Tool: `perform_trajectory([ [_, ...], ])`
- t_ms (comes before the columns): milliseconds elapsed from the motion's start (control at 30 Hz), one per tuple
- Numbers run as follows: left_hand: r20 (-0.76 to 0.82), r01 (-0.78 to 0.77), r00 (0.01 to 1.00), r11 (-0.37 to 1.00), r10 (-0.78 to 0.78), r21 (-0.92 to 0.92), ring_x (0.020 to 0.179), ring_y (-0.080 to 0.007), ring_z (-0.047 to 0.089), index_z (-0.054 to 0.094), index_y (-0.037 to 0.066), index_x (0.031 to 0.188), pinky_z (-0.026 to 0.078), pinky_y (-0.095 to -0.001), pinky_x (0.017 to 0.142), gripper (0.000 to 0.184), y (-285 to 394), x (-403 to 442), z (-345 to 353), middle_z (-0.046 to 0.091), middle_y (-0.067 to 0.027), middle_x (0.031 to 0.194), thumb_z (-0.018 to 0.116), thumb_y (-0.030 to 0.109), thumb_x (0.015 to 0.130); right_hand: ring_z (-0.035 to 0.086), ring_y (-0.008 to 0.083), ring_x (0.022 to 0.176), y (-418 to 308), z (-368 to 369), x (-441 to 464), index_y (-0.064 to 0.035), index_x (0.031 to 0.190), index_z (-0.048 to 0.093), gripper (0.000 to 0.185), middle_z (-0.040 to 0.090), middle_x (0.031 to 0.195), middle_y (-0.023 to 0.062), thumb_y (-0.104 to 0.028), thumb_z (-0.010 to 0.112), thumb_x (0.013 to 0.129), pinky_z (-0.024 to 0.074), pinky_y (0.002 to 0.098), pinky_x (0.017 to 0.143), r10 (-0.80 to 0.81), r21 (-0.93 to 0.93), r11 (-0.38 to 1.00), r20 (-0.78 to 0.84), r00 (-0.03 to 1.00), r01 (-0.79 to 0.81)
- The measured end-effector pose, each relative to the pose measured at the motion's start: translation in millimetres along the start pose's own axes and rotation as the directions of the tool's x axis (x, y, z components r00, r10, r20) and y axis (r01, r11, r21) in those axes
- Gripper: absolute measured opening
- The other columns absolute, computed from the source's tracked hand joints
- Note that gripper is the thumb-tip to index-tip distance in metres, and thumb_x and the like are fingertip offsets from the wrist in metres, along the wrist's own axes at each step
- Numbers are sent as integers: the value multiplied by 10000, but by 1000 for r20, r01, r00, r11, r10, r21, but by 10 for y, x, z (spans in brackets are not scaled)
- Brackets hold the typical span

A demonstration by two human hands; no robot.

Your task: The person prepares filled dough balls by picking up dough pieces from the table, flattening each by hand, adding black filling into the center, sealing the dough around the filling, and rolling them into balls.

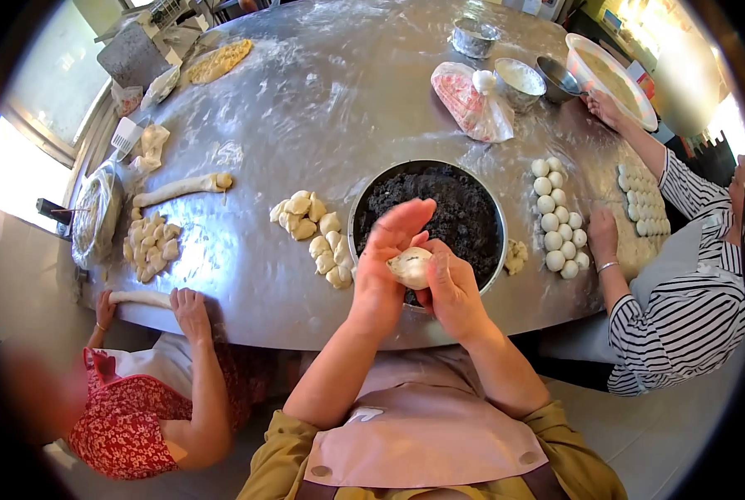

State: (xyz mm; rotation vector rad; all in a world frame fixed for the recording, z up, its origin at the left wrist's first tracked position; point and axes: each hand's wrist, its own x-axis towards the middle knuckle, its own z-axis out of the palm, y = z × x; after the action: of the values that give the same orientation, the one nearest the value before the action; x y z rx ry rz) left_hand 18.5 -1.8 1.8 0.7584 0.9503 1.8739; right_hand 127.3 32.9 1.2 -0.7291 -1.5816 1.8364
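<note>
A pale ball of dough [410,267] with a dark streak on its surface sits between my two hands, above the near edge of a round metal pan. My left hand [378,279] supports it against the palm, the fingers stretched upward. On the other side, my right hand [455,293] wraps its fingers and thumb around the ball. Dark crumbly filling [426,200] fills the pan [500,250] below. Left of the pan lie flattened dough pieces [332,258], with another cluster of dough pieces [299,213] behind them.
Rows of white dough balls [562,221] lie to the right, near a co-worker in a striped shirt [680,325]. Leftward, another person in red [131,417] rolls a dough rope [141,298]. Bowls [520,81] and a plastic bag [470,104] stand at the back right.
</note>
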Motion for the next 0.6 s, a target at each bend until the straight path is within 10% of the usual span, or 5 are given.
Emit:
perform_trajectory([
  [167, -84, 44, 996, 999, -44, 2, 1025, -326, 629, 615, -19, 705, 482, -414, 903, 600, -191, -92, -151, 661, -152, 803, 392, 447, 1009, 590, 366, 1039, -92, 89, 12, -135, 1336, 512, 465, 610, 1082, 149, -422, 348, 1010, 473, 384, 880, -172, -332, 924, 82, 982, 190],
  [267, -171, 66, 983, 998, -67, -16, 1075, -349, 610, 573, 0, 689, 470, -434, 926, 593, -163, -80, -100, 630, -129, 758, 380, 462, 1007, 592, 384, 1010, 37, 127, -11, -52, 1118, 560, 344, 590, 1079, 176, -335, 397, 1010, 482, 397, 838, -267, -448, 868, -54, 962, 216],
  [400, 13, 119, 992, 933, -122, -341, 1328, -259, 409, 631, -28, 1142, 312, -418, 1090, 926, -79, -67, 47, 452, -192, 1409, 313, 785, 831, 606, 184, 783, 51, -11, -38, -31, 1014, 526, 360, 590, 873, 84, -367, 397, 1021, 494, 310, 693, 2, -46, 999, -142, 990, -8],
  [567, 84, -38, 996, 983, 23, 182, 1050, -313, 629, 643, -32, 932, 489, -382, 903, 520, -221, -80, -74, 657, -215, 1100, 417, 432, 998, 609, 169, 729, -298, -85, -91, -43, 1130, 529, 400, 596, 856, 73, -406, 407, 1013, 498, 292, 624, 267, 27, 963, 59, 962, -269],
  [600, 36, -6, 999, 989, 1, 151, 1060, -312, 623, 636, -32, 907, 484, -387, 910, 525, -219, -69, -39, 660, -216, 1082, 412, 434, 999, 622, 204, 758, -182, -76, -70, -46, 1138, 521, 373, 603, 868, 87, -384, 439, 1003, 503, 310, 654, 41, -114, 992, -42, 998, -46],
])
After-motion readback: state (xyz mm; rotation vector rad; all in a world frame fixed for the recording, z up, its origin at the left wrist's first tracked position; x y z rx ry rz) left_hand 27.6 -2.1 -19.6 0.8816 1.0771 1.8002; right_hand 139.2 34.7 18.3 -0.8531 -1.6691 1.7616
